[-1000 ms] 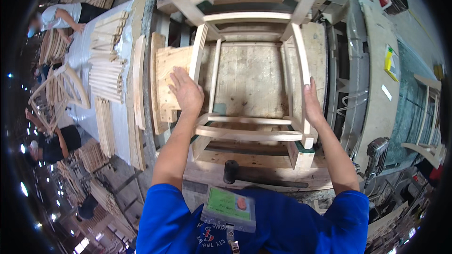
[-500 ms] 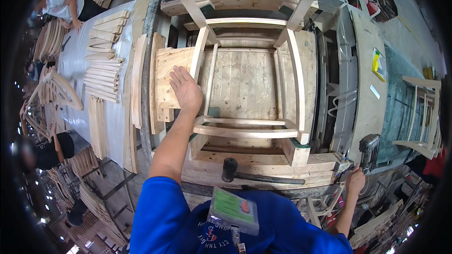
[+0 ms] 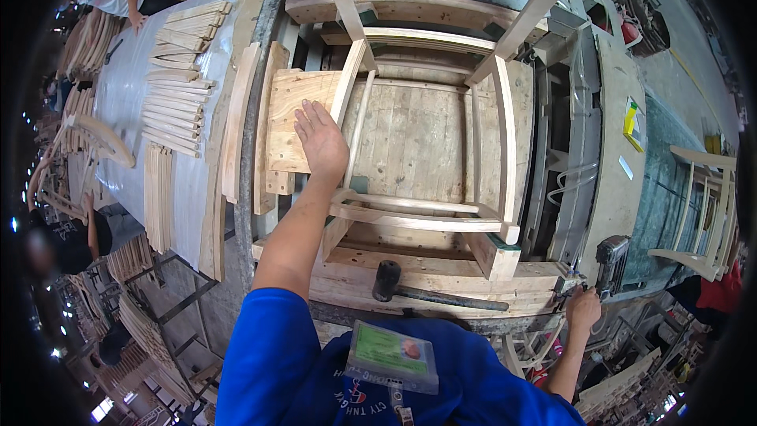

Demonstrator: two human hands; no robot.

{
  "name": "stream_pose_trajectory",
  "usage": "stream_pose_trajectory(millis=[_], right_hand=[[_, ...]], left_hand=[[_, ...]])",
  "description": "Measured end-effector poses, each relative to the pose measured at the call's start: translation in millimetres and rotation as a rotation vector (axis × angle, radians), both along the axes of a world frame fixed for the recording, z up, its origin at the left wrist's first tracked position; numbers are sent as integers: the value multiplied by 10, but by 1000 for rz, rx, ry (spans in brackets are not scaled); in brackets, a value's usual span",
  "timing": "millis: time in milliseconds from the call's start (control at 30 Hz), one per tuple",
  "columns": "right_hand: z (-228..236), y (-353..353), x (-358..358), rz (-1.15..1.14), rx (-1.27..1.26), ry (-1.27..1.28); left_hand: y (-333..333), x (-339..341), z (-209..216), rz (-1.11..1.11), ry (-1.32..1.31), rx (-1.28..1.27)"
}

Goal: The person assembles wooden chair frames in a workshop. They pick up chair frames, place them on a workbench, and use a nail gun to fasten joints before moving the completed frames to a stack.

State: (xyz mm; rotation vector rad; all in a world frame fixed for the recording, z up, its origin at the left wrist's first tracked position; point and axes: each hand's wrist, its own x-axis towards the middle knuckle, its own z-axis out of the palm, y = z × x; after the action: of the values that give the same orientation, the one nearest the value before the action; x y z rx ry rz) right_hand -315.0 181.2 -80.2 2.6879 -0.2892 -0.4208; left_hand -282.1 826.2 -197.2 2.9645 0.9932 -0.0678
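Note:
A pale wooden chair frame [image 3: 505, 134] sits in a wooden jig on the bench, its longer legs rising at the far side. My left hand [image 3: 323, 142] lies flat, fingers stretched, over a plywood plate [image 3: 288, 122] beside the frame's left side piece. Far to the right, my right hand [image 3: 583, 308] is closed at the bench's near right corner, on something I cannot make out. Just beyond it is a dark nail gun [image 3: 612, 262]. A black mallet [image 3: 386, 280] rests on the jig's near beam, its handle pointing right.
Bundles of slim wooden parts [image 3: 175, 110] cover a plastic-wrapped table on the left. On the right, another chair frame [image 3: 698, 205] stands on a green surface. A yellow-edged item [image 3: 632, 122] lies on a board. Other people work at the far left.
The whole view has tilted and shifted slightly. My left hand stays flat at the plate, and my right hand stays closed near the nail gun. The chair frame keeps its place in the jig.

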Motion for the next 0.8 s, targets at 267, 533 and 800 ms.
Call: stream_pose_trajectory(millis=[267,533,800], right_hand=[[9,6,22,-50,64,9],[130,104,-39,50,-9,-53],[152,1752,-796,709,1074,312]], left_hand=[[-14,29,8,-4,-25,-5],[20,-33,-61,-18,-53,53],[-67,-73,70,6,-59,18]])
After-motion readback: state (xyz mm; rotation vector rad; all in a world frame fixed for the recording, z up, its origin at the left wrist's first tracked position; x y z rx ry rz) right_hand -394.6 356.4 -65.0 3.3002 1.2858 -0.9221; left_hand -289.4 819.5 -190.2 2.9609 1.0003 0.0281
